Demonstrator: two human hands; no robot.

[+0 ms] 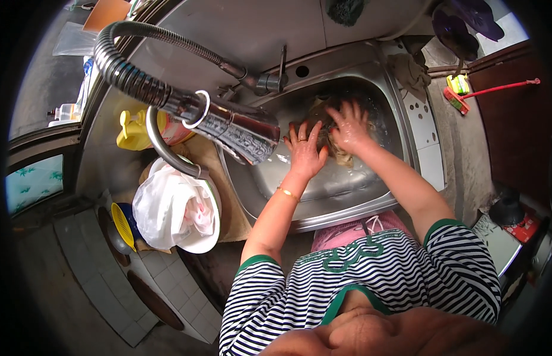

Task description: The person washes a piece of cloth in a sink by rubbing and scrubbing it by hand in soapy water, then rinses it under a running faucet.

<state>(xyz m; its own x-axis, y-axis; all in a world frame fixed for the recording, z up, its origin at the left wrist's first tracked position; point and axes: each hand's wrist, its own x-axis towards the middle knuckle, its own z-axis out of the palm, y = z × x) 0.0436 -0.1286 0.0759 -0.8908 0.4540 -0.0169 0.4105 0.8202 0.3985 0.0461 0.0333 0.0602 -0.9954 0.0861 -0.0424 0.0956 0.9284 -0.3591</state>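
Observation:
Both hands are wet and reach into a stainless steel sink (267, 182) in front of me. My left hand (305, 149), with a ring on one finger and a bracelet at the wrist, has its fingers spread beside a wet brownish cloth (344, 159). Over that cloth lies my right hand (351, 129), fingers apart and palm down; what is under the palm is hidden. Some water lies around the cloth. A flexible metal faucet (233, 122) with a wide spray head arches over the sink's left side.
Left of the sink stand a yellow pump bottle (135, 133) and a white basin (209, 242) holding a white plastic bag (158, 209). A yellow strainer (121, 224) lies further left. On the right are a crumpled cloth (407, 73) and a red-handled brush (457, 101).

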